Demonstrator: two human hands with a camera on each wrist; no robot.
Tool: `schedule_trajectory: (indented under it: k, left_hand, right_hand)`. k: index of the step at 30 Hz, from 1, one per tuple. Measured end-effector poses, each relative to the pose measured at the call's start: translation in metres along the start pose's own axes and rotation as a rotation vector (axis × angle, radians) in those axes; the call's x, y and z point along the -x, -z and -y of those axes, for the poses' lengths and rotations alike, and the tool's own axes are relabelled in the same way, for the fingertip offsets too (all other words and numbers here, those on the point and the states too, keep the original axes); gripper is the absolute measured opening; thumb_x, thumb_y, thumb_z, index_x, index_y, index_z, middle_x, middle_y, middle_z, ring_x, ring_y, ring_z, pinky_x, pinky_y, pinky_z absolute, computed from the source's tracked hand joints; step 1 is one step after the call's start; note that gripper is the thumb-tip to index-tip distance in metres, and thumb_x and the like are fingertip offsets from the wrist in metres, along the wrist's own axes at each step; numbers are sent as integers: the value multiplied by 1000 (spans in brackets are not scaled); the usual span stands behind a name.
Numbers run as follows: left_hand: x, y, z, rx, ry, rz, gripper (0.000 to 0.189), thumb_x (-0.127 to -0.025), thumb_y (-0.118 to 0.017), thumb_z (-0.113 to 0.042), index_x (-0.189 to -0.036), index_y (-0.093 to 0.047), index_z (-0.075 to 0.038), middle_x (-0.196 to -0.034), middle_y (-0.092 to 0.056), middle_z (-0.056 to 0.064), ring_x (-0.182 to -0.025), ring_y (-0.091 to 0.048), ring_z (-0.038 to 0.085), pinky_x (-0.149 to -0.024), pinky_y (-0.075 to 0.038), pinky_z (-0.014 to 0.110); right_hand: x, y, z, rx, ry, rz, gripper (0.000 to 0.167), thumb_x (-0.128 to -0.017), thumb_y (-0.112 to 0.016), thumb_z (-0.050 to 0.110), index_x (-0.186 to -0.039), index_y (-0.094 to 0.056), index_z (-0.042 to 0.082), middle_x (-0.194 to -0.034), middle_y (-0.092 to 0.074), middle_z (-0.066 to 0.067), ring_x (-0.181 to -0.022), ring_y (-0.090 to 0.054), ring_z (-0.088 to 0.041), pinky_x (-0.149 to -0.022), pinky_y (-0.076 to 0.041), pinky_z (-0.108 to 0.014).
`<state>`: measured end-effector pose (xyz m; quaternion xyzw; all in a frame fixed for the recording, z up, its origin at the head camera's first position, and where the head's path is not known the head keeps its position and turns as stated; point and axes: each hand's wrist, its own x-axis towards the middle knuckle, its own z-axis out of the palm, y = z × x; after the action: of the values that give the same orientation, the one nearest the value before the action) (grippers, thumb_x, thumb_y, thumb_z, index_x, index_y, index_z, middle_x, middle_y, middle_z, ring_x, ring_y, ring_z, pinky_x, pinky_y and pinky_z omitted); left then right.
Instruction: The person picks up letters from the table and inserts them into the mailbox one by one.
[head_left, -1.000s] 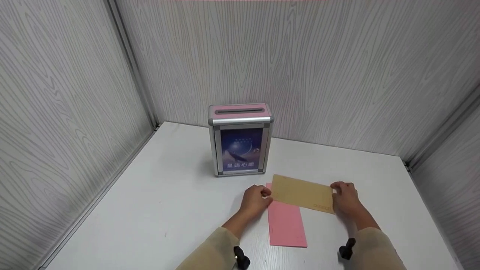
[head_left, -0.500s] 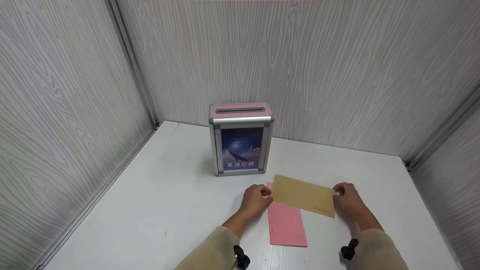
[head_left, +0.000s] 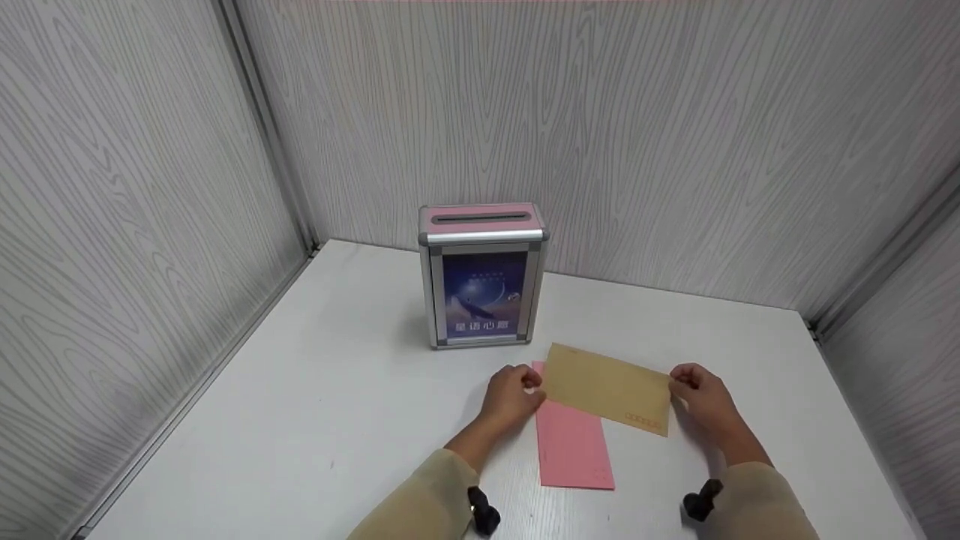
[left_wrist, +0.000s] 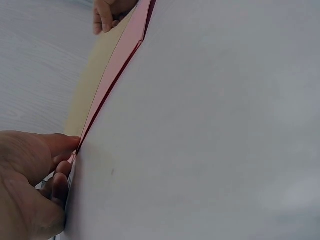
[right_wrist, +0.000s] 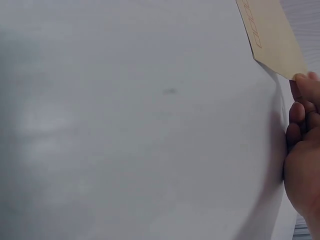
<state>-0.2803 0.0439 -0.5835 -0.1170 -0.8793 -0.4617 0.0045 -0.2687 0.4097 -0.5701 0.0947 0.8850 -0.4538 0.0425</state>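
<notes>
A tan envelope [head_left: 606,386] with a row of small printed boxes lies slantwise across the upper part of a pink envelope [head_left: 574,446] in the head view. My right hand [head_left: 705,397] pinches the tan envelope's right edge near its far corner; the right wrist view shows the thumb [right_wrist: 310,89] on that corner, with the other fingers curled beneath. At the left, my left hand [head_left: 511,397] pinches the pink envelope's long left edge, beside the tan one's left end. Thumb and finger meet at that pink edge in the left wrist view.
Behind the envelopes stands a silver-framed box [head_left: 484,277] with a pink top, a slot [head_left: 481,218] in it and a dark blue picture front. Wood-grain panels [head_left: 600,135] wall the white table [head_left: 300,420] at the back and sides.
My right hand has shifted slightly right, to the upper part of the tan envelope's right edge. That envelope's near right corner has dropped a little toward me. My left hand stays nearly still.
</notes>
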Motion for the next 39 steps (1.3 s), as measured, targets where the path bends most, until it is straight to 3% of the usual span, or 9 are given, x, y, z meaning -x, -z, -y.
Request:
schedule_trajectory:
  k: [4, 13, 17, 21, 26, 30, 34, 39]
  left_hand:
    - [0, 2, 0, -5, -15, 5, 22, -91, -81, -10, -109, -72, -2, -102, -71, 11, -93, -60, 15, -86, -52, 34]
    - [-5, 7, -1, -15, 0, 98, 15, -94, -78, -11, -104, -69, -5, -100, -66, 7, -92, -54, 13, -85, -48, 34]
    - [-8, 8, 0, -14, -42, 124, 14, -95, -74, -8, -103, -64, -6, -100, -66, 7, -91, -52, 12, -85, -46, 32]
    - [-9, 10, 2, 9, -69, 184, 11, -98, -67, -11, -107, -59, -9, -101, -68, 3, -91, -54, 10, -86, -49, 31]
    - [-12, 17, 2, 82, -33, 272, 12, -103, -63, -13, -111, -55, -11, -104, -67, 2, -95, -58, 12, -89, -50, 32]
    - [-15, 20, 2, 153, 10, 317, 12, -105, -63, -14, -114, -56, -9, -101, -65, 3, -92, -59, 14, -84, -49, 30]
    - [-16, 26, 4, 197, 35, 309, 14, -105, -64, -15, -115, -56, -9, -98, -63, 2, -88, -58, 14, -79, -47, 27]
    - [-17, 34, 2, 175, 38, 272, 13, -108, -62, -20, -117, -55, -13, -104, -71, 7, -89, -60, 14, -72, -47, 26]
  right_hand:
    - [0, 0, -1, -16, -2, -6, 25, -112, -60, 20, -130, -60, 2, -118, -63, -7, -110, -52, -20, -84, -47, -22]
    - [4, -3, 2, -77, -3, -16, 25, -112, -61, 21, -130, -60, 4, -115, -63, 0, -108, -53, -16, -87, -48, -22]
    - [4, -4, -1, -89, 7, -32, 27, -110, -65, 22, -130, -62, 4, -114, -64, 2, -106, -55, -13, -86, -48, -20]
    - [5, -3, -5, -55, 5, -38, 35, -111, -64, 27, -140, -63, 8, -122, -65, -2, -111, -54, -15, -90, -47, -21]
    - [6, -5, -7, -21, -3, -38, 40, -111, -62, 32, -147, -66, 13, -141, -65, -11, -124, -52, -21, -100, -44, -28]
    - [5, -8, -8, -52, -10, -47, 36, -110, -65, 29, -140, -70, 11, -139, -67, -10, -123, -52, -22, -102, -43, -31]
    - [-4, -12, -7, -55, 8, -39, 33, -109, -67, 28, -136, -73, 11, -127, -70, -4, -115, -54, -18, -97, -44, -27]
    - [-14, -9, 0, -60, 65, 6, 33, -107, -71, 28, -134, -73, 9, -120, -74, 0, -109, -59, -13, -92, -47, -20]
